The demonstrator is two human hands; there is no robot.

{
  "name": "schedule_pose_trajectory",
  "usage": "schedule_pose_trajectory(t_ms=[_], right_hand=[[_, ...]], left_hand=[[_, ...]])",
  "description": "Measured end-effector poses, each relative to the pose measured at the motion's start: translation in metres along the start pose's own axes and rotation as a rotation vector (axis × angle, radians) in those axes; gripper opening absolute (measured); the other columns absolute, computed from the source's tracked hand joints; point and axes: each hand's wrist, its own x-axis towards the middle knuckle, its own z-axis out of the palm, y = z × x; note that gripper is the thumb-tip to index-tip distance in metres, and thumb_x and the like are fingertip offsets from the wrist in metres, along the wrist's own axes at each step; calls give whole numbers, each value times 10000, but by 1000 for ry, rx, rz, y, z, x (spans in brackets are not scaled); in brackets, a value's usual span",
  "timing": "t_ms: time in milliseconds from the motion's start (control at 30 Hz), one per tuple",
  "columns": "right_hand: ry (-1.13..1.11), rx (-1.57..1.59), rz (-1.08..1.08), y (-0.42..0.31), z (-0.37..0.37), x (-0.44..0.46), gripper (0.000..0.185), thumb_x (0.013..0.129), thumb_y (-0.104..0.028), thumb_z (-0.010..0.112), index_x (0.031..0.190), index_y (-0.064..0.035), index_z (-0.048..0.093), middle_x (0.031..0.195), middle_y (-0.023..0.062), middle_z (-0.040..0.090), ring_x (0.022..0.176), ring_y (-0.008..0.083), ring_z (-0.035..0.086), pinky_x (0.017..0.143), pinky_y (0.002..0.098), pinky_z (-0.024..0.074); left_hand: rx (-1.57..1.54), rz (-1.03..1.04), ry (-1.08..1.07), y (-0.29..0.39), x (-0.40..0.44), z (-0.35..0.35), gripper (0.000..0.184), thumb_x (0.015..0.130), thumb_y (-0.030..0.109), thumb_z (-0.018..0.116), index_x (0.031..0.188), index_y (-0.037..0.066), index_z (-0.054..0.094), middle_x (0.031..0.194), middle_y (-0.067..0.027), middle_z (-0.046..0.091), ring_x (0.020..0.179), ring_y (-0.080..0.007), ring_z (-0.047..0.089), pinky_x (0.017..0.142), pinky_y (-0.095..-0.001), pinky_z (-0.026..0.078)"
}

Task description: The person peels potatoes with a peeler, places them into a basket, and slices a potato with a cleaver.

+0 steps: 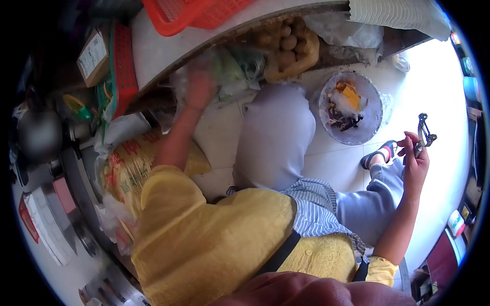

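My left hand [200, 87] is smeared by motion and reaches under the counter, by a clear plastic bag with green vegetables [227, 71]. Its fingers cannot be made out. Off to the right, my right hand [416, 157] is closed around the handle of a small dark metal tool that looks like a peeler [424, 133]; its head points up, away from the palm. Beside the green bag lies an open yellowish bag [306, 57] with several round brown potatoes [287, 42].
A waste bin [325, 125] lined with plastic, holding scraps, stands right of my knee. Above my left hand runs a counter edge [168, 66] with a red basket [176, 23]. A large yellow woven sack [125, 171] lies under my left arm.
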Motion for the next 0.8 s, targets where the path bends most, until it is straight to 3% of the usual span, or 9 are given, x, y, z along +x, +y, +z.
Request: schedule_pose_trajectory(t_ms=[33, 100, 200, 433, 500, 800], right_hand=[[-7, 7, -18, 0, 2, 2, 264, 910, -220, 560, 1061, -6, 592, 796, 43, 624, 667, 80, 552, 577, 198, 398], [-12, 6, -31, -2, 4, 4, 267, 908, -219, 563, 1061, -2, 591, 801, 50, 624, 672, 84, 556, 585, 204, 412], [-7, 5, 5, -7, 7, 5, 267, 909, -216, 560, 1060, 3, 589, 808, 60, 623, 677, 90, 563, 609, 206, 435], [8, -47, 21, -4, 3, 11, 259, 908, -225, 560, 1053, -14, 595, 801, 52, 623, 658, 82, 557, 569, 198, 396], [18, -88, 15, -5, 2, 11, 262, 908, -240, 559, 1052, -24, 599, 790, 34, 629, 648, 67, 552, 545, 186, 360], [46, -59, 13, -1, -4, 5, 259, 907, -243, 566, 1056, -34, 603, 778, 28, 632, 645, 64, 552, 530, 174, 337]], left_hand=[[-73, 208, 6, 14, 0, 8, 446, 750, 112, 542, 1187, 31, 506, 1261, -182, 461, 1232, -316, 374, 1061, -459, 240], [-110, 378, -332, 35, 10, 24, 411, 785, 77, 499, 1196, 69, 510, 1324, -146, 417, 1259, -319, 352, 1070, -453, 230], [153, 406, -281, 37, 13, 75, 379, 822, 115, 467, 1196, 126, 523, 1338, -125, 412, 1263, -307, 354, 1060, -456, 250], [178, 480, -304, 26, 27, 106, 315, 823, 155, 468, 1128, 158, 550, 1243, -115, 475, 1220, -291, 403, 991, -434, 353], [130, 468, -532, 26, 34, 103, 320, 808, 129, 483, 1123, 127, 537, 1248, -123, 467, 1226, -298, 386, 1009, -420, 349], [83, 549, -325, 18, 26, 97, 285, 780, 137, 485, 1058, 113, 542, 1172, -125, 491, 1181, -284, 421, 969, -391, 389]])
